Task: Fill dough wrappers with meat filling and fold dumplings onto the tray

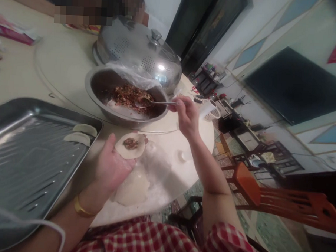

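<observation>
Left hand [113, 164]: is being held palm up and loosely cupped just above the table [62, 62], with a round wrapper [130, 146] being carried across its fingers.
Round wrapper: is being kept flat and open on the left fingers, a small mound of filling [131, 143] lying at its middle (dark, speckled with red).
Right hand [186, 117]: is being closed in a narrow pinch on the handle end of a spoon [155, 102].
Spoon: is being held nearly level, its bowl end reaching over the rim into the mixing bowl [123, 118] and touching the minced mixture [127, 94] there.
Mixing bowl: is being kept on the table beyond the wrapper, with crumpled plastic film [133, 76] draped on its far rim.
Domed lid [138, 50]: is standing just behind the bowl, perforated metal under it.
Tray [24, 160]: is lying to the left of the left hand, two folded dumplings [86, 129] resting at its far corner.
Wrapper stack [133, 187]: is lying on the floured table edge, just beside the left wrist.
Bangle [82, 209]: is being worn on the left wrist.
Orange chair [278, 205]: is standing to the right, apart from the table.
</observation>
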The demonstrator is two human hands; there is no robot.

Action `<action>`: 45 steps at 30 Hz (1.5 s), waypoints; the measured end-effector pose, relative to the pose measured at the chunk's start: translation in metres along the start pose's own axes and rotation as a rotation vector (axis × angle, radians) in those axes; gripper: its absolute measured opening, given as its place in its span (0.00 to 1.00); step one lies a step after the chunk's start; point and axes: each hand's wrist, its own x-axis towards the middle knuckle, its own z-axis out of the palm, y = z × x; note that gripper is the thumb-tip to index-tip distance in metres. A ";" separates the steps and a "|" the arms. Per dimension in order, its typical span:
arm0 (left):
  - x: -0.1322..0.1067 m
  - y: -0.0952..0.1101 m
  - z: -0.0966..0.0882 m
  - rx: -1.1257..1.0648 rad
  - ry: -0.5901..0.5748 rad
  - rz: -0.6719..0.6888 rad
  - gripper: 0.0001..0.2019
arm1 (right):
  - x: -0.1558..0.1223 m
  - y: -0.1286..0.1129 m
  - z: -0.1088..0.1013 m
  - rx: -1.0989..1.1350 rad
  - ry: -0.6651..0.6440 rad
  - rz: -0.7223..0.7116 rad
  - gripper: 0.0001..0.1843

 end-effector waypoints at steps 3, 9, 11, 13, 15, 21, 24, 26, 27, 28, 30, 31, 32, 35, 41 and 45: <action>-0.002 0.001 0.000 -0.017 0.016 -0.045 0.29 | 0.031 0.017 0.023 -0.259 -0.152 0.002 0.20; -0.004 -0.001 0.000 -0.048 -0.002 -0.054 0.29 | 0.070 0.027 0.057 -0.725 -0.374 0.036 0.14; -0.004 -0.001 -0.001 -0.056 0.010 -0.076 0.29 | 0.076 0.033 0.065 -0.760 -0.416 0.054 0.13; -0.005 -0.002 -0.002 -0.048 0.003 -0.095 0.29 | 0.081 0.041 0.073 -0.792 -0.451 0.090 0.12; -0.005 -0.002 -0.003 -0.030 -0.010 -0.106 0.29 | 0.086 0.049 0.080 -0.797 -0.452 0.126 0.12; -0.006 0.000 0.000 0.006 0.025 -0.071 0.30 | 0.100 0.056 0.076 -0.725 -0.382 0.219 0.15; -0.007 0.000 0.003 0.034 0.020 -0.053 0.31 | 0.082 0.050 0.041 -0.573 -0.234 0.160 0.19; -0.008 -0.001 0.004 0.056 0.018 -0.049 0.32 | 0.051 0.042 0.006 -0.484 -0.091 0.086 0.26; -0.009 -0.002 0.004 0.067 0.007 -0.044 0.32 | 0.030 0.036 -0.013 -0.433 0.023 0.025 0.30; -0.009 -0.004 0.004 0.077 -0.017 -0.041 0.33 | 0.006 0.030 -0.033 -0.426 0.074 0.015 0.34; -0.011 -0.008 0.005 0.099 -0.081 -0.034 0.32 | -0.047 0.018 -0.069 -0.456 0.156 0.019 0.32; -0.013 -0.012 0.005 0.121 -0.110 -0.041 0.32 | -0.073 0.012 -0.085 -0.489 0.197 0.036 0.28; -0.016 -0.016 0.006 0.149 -0.127 -0.051 0.32 | -0.098 0.007 -0.098 -0.528 0.230 0.052 0.26; -0.027 -0.031 0.007 0.240 -0.102 -0.108 0.32 | -0.157 0.000 -0.126 -0.642 0.236 0.128 0.25; -0.046 -0.052 -0.008 0.198 -0.180 -0.362 0.35 | -0.196 0.021 -0.139 -0.814 -0.014 0.279 0.29; -0.051 -0.061 -0.011 0.165 -0.192 -0.381 0.38 | -0.194 0.037 -0.128 -0.906 -0.191 0.392 0.25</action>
